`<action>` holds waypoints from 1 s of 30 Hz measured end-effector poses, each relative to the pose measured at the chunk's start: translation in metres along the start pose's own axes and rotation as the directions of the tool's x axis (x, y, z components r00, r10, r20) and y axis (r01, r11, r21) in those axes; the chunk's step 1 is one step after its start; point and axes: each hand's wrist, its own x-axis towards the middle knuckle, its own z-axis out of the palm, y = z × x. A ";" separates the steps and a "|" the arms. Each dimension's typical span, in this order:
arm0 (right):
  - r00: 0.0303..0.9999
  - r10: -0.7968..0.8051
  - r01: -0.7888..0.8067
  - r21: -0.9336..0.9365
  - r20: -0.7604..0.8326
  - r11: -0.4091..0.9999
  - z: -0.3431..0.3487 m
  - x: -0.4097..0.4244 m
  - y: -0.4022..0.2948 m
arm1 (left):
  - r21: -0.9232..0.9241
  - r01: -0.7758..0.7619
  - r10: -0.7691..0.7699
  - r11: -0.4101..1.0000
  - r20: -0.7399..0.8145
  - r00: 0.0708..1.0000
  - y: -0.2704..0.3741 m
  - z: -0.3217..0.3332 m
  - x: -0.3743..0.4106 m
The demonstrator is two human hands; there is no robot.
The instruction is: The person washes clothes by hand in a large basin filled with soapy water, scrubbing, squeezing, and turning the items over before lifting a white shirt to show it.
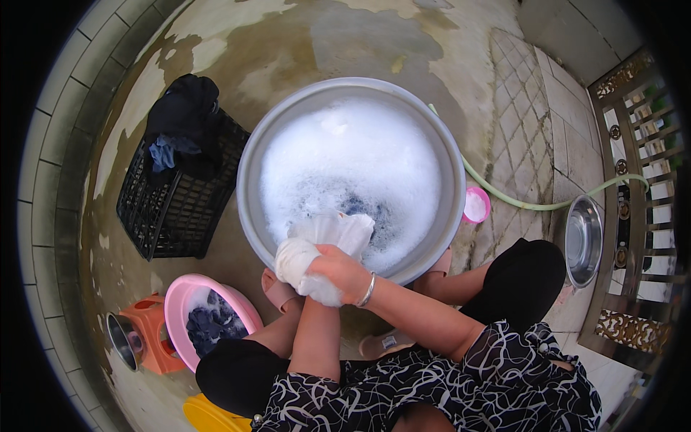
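Observation:
A wide grey plastic basin (249, 162) stands before me, holding water under thick white suds (351, 146). Dark fabric (353, 206) shows through a gap in the foam. My right hand (345, 274), with a silver bangle at the wrist, grips a wet white cloth (353, 232) at the basin's near rim. Part of that cloth hangs over the suds. My left forearm (319, 337) comes up from below, and the bunched cloth and foam cover my left hand, so its fingers are hidden.
On the left stands a black plastic crate (186, 216) with dark clothes (183, 119) on top. A pink basin (175, 302) with soapy dark laundry sits near my knee, beside an orange stool (154, 345). A pink cup of white powder (475, 206), a green hose (518, 203) and a metal bowl (584, 243) are right.

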 end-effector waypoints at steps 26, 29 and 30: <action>0.351 -0.562 -0.632 -0.632 -0.749 0.448 -0.274 -0.018 -0.077 | 0.008 -0.144 0.139 0.990 0.219 0.966 0.106 0.090 -0.067; 0.550 -0.637 -0.554 -0.807 -0.539 0.204 -0.191 -0.002 -0.078 | -0.023 -0.185 0.180 0.982 0.368 0.912 0.099 0.076 -0.056; 0.594 -0.678 -0.358 -0.897 -0.432 0.258 -0.187 0.001 -0.081 | -0.035 -0.153 0.154 0.988 0.383 0.911 0.087 0.086 -0.050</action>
